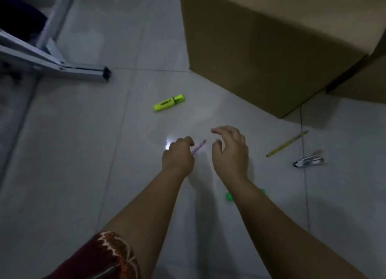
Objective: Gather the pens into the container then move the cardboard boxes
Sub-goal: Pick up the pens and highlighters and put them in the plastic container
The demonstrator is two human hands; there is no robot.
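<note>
My left hand [178,155] is closed around a thin purple pen [199,146] that sticks out toward the right, just above the floor. Beside it my right hand [230,151] hovers with its fingers spread and nothing in them. A yellow-green highlighter [169,103] lies on the tiles ahead of my hands. To the right lie a yellow pen [287,143] and a silver and black pen [310,160]. A green object [229,196] is mostly hidden under my right forearm. A large cardboard box [271,48] stands at the upper right, with a second box [367,80] behind it.
The floor is pale glossy tile [83,153]. A grey metal frame leg [62,66] runs along the floor at the upper left, with a dark object [18,17] behind it. A patterned red sleeve [104,255] covers my left upper arm.
</note>
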